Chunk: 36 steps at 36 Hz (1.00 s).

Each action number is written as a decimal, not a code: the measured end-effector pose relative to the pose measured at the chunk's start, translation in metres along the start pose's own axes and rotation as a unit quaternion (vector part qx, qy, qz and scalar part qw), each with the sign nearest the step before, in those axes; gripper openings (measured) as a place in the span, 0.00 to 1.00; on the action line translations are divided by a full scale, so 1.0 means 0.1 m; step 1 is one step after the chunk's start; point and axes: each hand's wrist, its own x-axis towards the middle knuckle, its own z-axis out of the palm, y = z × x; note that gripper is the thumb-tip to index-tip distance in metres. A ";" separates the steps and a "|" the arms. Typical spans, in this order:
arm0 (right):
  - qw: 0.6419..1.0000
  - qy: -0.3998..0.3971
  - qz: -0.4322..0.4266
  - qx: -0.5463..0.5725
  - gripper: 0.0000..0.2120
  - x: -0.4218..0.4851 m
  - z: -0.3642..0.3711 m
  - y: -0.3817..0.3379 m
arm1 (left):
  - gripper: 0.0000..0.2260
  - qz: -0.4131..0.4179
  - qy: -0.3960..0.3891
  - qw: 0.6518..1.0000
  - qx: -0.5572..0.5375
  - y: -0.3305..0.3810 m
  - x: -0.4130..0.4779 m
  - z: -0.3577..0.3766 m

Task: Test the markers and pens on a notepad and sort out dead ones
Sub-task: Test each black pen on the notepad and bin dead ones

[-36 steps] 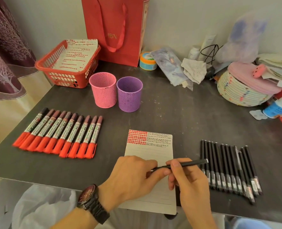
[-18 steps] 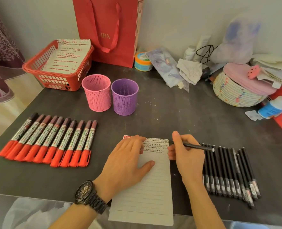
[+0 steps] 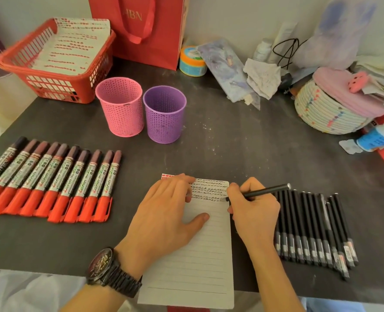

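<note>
Taking the notepad [image 3: 204, 244] as the middle of the dial, it lies at the near side of the desk [image 3: 254, 149]. The left hand [image 3: 164, 219] lies flat on it with fingers released and spread, pressing the page down. The right hand [image 3: 251, 210] has its fingers grasping a pen [image 3: 265, 191], whose tip touches the paper at the right end of the lowest scribbled line.

The top of the page carries a small patch of red marks and a few rows of black scribbles, so a good number of tests look done, while most of the lined page is blank. The red markers [image 3: 51, 183] lie capped in a row at 9 o'clock and the black pens [image 3: 310, 228] in a row at 3 o'clock. Nothing sticks out of the pink cup [image 3: 120, 109] or the purple cup [image 3: 165, 113] at 11 o'clock, so the sorting seems hardly begun. Which pens are already tested cannot be told.

At 6 o'clock the notepad's lower end overhangs the desk's near edge, so the pressing hand matters. The right wrist sits just beside the black pens, and a wide sweep could scatter them. The best open room is the bare stretch from 12 to 2 o'clock, between the page and the cups
</note>
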 end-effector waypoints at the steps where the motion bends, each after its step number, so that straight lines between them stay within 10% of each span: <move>1: 1.000 -0.002 0.001 -0.002 0.16 0.00 0.00 0.00 | 0.19 -0.001 -0.001 1.000 0.001 0.00 0.00 0.00; 19: 0.996 0.042 0.024 0.081 0.16 -0.05 -0.06 -0.13 | 0.06 0.001 0.033 0.998 -0.051 0.03 -0.02 -0.08; 36: 0.963 -0.126 -0.019 0.239 0.09 -0.37 -0.41 -0.69 | 0.12 -0.004 0.120 0.983 -0.140 0.14 -0.04 -0.21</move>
